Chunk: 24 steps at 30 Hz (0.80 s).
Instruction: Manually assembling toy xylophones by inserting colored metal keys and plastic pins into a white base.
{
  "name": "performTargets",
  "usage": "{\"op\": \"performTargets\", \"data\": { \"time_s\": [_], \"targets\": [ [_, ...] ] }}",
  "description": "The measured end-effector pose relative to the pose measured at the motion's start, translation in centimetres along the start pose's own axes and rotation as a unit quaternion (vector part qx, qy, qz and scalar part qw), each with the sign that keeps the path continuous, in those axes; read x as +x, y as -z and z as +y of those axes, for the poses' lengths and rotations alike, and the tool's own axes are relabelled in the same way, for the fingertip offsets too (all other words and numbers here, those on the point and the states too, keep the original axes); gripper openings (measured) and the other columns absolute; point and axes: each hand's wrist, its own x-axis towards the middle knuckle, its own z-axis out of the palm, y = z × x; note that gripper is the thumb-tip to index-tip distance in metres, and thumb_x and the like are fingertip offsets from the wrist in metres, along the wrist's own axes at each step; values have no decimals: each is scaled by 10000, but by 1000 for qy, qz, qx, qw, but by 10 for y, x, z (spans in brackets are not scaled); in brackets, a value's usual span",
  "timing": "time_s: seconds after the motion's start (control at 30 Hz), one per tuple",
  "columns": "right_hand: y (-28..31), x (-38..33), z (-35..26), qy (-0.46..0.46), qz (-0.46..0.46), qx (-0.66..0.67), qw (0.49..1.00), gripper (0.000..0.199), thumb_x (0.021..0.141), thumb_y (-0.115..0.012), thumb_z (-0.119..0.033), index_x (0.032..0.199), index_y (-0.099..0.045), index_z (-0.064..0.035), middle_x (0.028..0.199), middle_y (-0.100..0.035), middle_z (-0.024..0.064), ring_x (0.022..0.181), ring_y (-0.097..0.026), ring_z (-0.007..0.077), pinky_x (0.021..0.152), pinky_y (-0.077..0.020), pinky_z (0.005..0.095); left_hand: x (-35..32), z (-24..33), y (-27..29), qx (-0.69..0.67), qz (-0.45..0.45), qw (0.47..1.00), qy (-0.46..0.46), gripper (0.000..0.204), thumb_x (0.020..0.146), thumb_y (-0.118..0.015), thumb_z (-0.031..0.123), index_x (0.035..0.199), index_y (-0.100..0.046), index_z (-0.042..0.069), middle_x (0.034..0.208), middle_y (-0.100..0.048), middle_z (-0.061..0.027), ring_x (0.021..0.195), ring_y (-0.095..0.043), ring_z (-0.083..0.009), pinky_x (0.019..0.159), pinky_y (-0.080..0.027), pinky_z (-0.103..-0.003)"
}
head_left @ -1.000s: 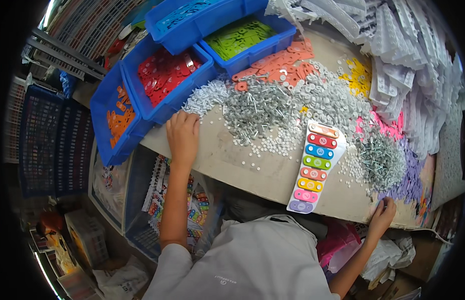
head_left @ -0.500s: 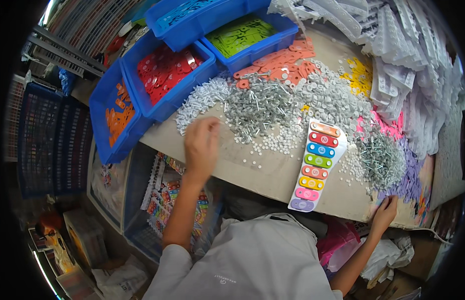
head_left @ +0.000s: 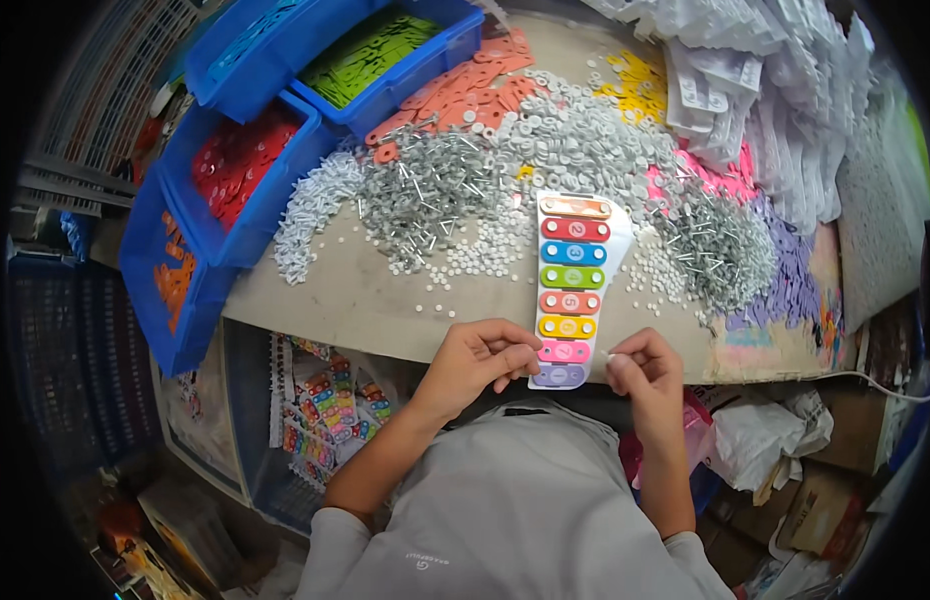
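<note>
Xylophone (head_left: 573,277) sits at the near edge of the table (head_left: 370,310); a bump could tip it. Left hand (head_left: 477,366) half-curled, right hand (head_left: 647,375) nearly pinched, holdings unclear.

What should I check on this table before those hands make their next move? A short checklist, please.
1. Eight coloured bars on the white board: ok, lined up one above another.
2. White board well back from the table edge: not ok, its near end lies at the front edge.
3. Left hand at the board: ok, fingertips beside the pink bar; cannot tell whether they touch it.
4. Right hand holding a piece: cannot tell, only a pale speck shows at the fingertips.
5. Metal screws apart from the board: ok, heaped to its left and right.
</note>
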Motion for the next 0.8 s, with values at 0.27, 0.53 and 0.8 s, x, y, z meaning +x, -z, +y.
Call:
{"op": "performTargets", "data": {
  "time_s": [0.27,0.53,0.8],
  "targets": [
    [-6,4,15,-28,-38,1,999,53,951,-625,-44,936,-582,-17,724,-578,-6,607,-464,32,549,-335,204,9,-14,-4,51,-21,998,18,115,954,-687,62,1040,-698,-15,866,-747,-98,642,-607,-46,514,-418,-166],
    [3,9,27,-28,-48,-88,995,190,977,-666,-108,1075,-518,-42,724,-580,-19,625,-512,20,554,-355,175,10,-8,-13,197,7,979,-45,387,960,-704,134,1264,-508,-4,682,-596,12,617,-519,-25,551,-385,-200],
    [9,18,11,-129,-131,-111,977,192,1003,-642,-193,1063,-547,-37,710,-598,-13,529,-500,34,458,-362,197,19,17,-14,328,-42,943,43,529,973,-699,214,1351,-399,-3,658,-574,11,607,-496,-40,538,-358,-232]
  ]
}}
